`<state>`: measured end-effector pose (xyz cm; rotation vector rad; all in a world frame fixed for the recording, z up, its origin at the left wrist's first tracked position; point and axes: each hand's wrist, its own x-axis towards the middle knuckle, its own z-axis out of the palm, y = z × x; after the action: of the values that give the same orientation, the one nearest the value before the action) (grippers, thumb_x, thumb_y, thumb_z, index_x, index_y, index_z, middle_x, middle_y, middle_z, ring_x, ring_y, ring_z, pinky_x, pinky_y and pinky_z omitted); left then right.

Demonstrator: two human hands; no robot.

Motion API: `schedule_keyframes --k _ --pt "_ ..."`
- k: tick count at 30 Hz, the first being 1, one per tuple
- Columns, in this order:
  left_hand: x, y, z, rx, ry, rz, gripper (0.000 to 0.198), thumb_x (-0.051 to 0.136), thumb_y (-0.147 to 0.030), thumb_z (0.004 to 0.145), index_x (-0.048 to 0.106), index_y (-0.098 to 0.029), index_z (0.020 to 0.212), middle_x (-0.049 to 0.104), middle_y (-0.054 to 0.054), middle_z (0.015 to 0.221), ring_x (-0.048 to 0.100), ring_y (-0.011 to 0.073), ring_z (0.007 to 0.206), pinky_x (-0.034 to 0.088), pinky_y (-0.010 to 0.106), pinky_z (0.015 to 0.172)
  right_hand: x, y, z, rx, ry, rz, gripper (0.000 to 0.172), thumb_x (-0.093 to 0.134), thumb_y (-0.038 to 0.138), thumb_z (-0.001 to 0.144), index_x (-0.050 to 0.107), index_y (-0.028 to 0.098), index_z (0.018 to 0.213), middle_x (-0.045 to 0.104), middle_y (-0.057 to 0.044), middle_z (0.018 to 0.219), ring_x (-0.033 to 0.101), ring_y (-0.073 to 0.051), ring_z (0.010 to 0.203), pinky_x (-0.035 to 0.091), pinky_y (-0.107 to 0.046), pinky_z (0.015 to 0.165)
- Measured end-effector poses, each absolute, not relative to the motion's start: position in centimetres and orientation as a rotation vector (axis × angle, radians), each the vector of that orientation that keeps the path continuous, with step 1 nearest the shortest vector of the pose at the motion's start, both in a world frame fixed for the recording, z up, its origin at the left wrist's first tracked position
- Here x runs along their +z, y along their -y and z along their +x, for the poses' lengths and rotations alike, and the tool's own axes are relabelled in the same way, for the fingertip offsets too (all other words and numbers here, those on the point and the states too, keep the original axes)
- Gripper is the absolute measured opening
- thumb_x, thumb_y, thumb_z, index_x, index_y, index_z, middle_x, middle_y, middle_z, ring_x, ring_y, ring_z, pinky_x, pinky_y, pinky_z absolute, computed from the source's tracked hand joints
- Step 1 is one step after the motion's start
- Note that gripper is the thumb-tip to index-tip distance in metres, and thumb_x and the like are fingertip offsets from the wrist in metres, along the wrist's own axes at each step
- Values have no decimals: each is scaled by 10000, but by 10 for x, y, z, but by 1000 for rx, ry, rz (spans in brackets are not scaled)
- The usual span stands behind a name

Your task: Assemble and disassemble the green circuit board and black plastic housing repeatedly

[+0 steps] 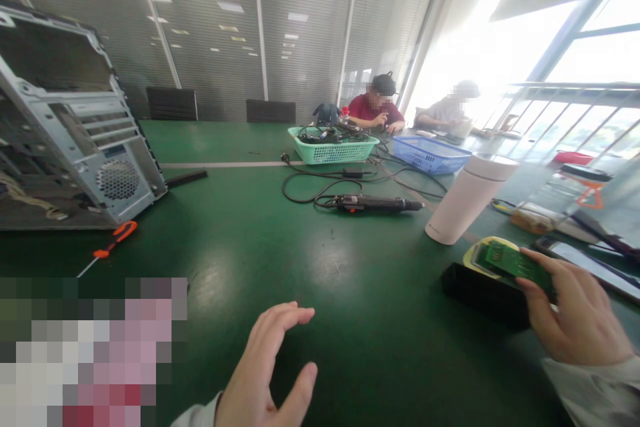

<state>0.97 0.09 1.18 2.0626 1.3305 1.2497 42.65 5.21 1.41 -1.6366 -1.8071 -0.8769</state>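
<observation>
I hold a green circuit board (515, 262) in my right hand (575, 317), fingers closed over its near end, pinching it flat. The board sticks out to the left over a yellow-rimmed object (473, 255) and a black box (480, 293) that lie on the table at the right edge. My left hand (265, 373) hovers low over the table in front of me, fingers spread and loosely curved, holding nothing.

The table (320, 267) is a long one with a dark green, slightly glossy top that shows pale reflections of the ceiling lights. Just behind the board a white tumbler (467, 199) stands, and a phone (590, 263) lies to the right of it. Further in, a black electric screwdriver (375, 203) lies on its side with its cable looped behind. Beyond it sit a teal basket (333, 145) with cables in it and a blue basket (430, 155). On the far left an open computer case (65, 133) lies on its side, with an orange-handled screwdriver (113, 240) just in front.

At the far end one person in a red top (376, 110) and another person in a pale top (453, 110) sit at work. Two dark chairs (171, 103) stand along the far side. Behind them runs a glass partition (300, 27) with grey blinds, and bright windows (590, 47) fill the right wall.
</observation>
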Motion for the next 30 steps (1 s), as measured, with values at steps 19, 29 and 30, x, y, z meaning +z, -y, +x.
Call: schedule_keyframes --k 19,29,30 --pt "17 -3 8 1223 -1352 2011 283 531 -171 854 651 -340 1048 723 -2 1070 675 221 1052 539 353 948 11 -53 434 -763 2119 -1486 353 404 402 936 546 216 1201 683 -108 959 673 -251 820 546 -376 708" --pt "14 -2 6 1222 -1355 2002 294 529 -160 853 641 -343 1054 716 -7 1077 657 209 1074 533 340 953 -5 -51 459 -642 2037 -1833 363 421 496 881 650 275 1057 685 -69 932 668 -265 866 540 -408 745" --pt "14 -2 6 1223 -1352 2004 297 529 -157 853 637 -347 1055 716 -11 1076 656 207 1076 532 339 955 -5 -51 459 -615 2021 -1867 382 401 518 876 655 280 1034 682 -69 944 666 -270 877 538 -417 751"
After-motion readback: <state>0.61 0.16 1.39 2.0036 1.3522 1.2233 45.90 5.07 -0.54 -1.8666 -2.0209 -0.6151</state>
